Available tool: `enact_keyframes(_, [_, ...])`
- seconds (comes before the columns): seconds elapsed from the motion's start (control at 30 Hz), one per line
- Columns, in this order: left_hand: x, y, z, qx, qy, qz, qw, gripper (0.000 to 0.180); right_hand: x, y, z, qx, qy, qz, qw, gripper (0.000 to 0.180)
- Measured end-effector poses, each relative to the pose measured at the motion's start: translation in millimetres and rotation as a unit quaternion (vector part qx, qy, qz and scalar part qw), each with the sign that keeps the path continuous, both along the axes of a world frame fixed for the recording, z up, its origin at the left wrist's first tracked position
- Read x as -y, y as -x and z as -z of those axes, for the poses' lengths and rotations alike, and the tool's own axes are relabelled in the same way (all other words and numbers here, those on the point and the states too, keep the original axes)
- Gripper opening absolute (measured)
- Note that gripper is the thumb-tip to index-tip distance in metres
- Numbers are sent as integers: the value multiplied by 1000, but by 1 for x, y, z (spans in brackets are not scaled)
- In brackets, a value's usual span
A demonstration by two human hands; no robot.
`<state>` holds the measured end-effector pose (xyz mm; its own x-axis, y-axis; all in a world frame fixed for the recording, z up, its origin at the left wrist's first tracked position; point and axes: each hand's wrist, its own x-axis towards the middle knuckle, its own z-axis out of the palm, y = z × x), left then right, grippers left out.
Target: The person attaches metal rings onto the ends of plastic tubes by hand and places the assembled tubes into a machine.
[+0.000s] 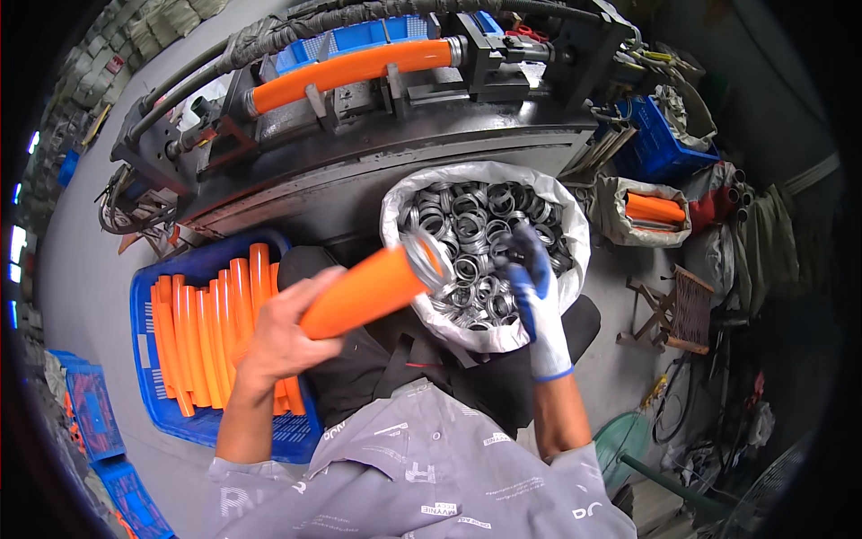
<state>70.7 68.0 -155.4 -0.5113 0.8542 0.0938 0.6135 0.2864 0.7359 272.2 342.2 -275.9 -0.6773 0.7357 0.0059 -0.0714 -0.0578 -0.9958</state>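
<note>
Left hand [292, 328] grips the tube [368, 292] above the lap [359, 386], ring [417, 256] on its far end; gloved right hand [536, 292] is at the sack [489, 340], its grasp unclear. Tubes [199, 337] in the crate [144, 337] look ringless.

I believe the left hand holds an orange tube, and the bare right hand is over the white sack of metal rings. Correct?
Not quite: the head view shows the right hand in a white and blue glove, not bare. It is over the white sack of metal rings, and the left hand holds an orange tube.
</note>
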Motion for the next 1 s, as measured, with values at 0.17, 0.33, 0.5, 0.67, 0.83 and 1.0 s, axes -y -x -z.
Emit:
enact_keyframes(0.17, [6, -2, -13, 285, -221, -140, 922, 60, 19, -10, 58, 407, -424, -139, 797, 64])
enact_keyframes(0.33, [3, -15, 24, 407, -361, -223, 809, 52, 21, 12, 100, 457, -373, -90, 802, 51])
enact_keyframes(0.5, [7, -17, 46, 481, -381, -250, 749, 44, 10, 2, 108, 394, -351, -14, 849, 41])
enact_keyframes(0.67, [5, -33, 70, 533, -369, -326, 688, 43, 13, -9, 82, 74, 207, -12, 975, 30])
enact_keyframes(0.83, [3, -36, 92, 565, -356, -314, 675, 41, 39, -7, 8, 26, 93, -71, 993, 37])
enact_keyframes(1.0, [1, -37, 83, 521, -362, -331, 699, 41, 44, -16, -22, -33, 74, -117, 990, 57])
